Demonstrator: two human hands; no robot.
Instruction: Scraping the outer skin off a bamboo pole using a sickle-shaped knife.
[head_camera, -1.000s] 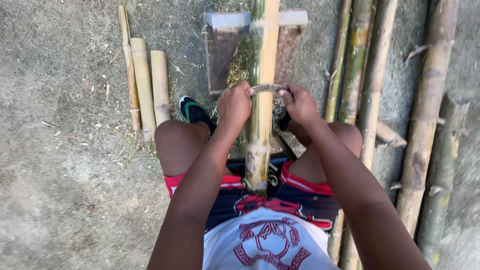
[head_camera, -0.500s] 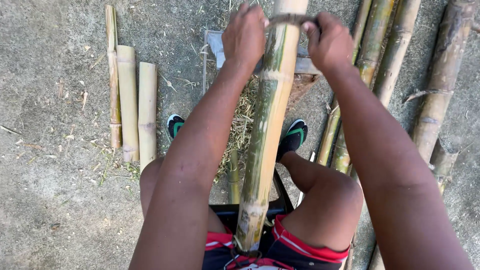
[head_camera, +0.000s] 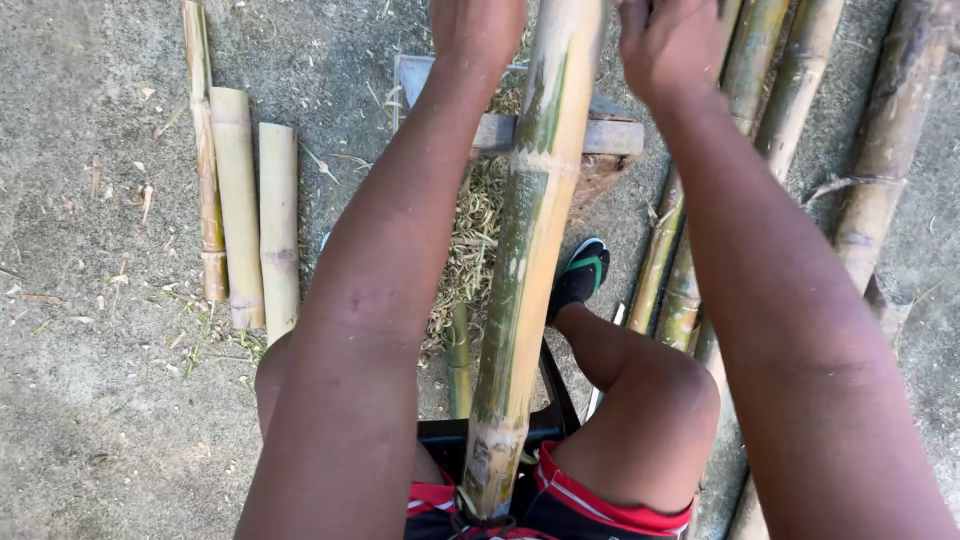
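Both hands, left hand (head_camera: 478, 28) and right hand (head_camera: 668, 45), seemingly gripping something across the bamboo pole (head_camera: 520, 290) at twelve o'clock; scraping stroke likely underway, next needing steady pull.

Long thick bamboo pole (head_camera: 525, 260), yellow-tan with dark green streaks and mottled patches, pale ridged node ring about a third down from top edge. Runs lengthwise between seated person's knees, slightly slanted, upper end leaning right and leaving view at top. Near end frayed and rough, sitting at lap just above black stool frame. Farther part crosses grey wooden block. Surface scraped bare in places, green skin remaining in strips.
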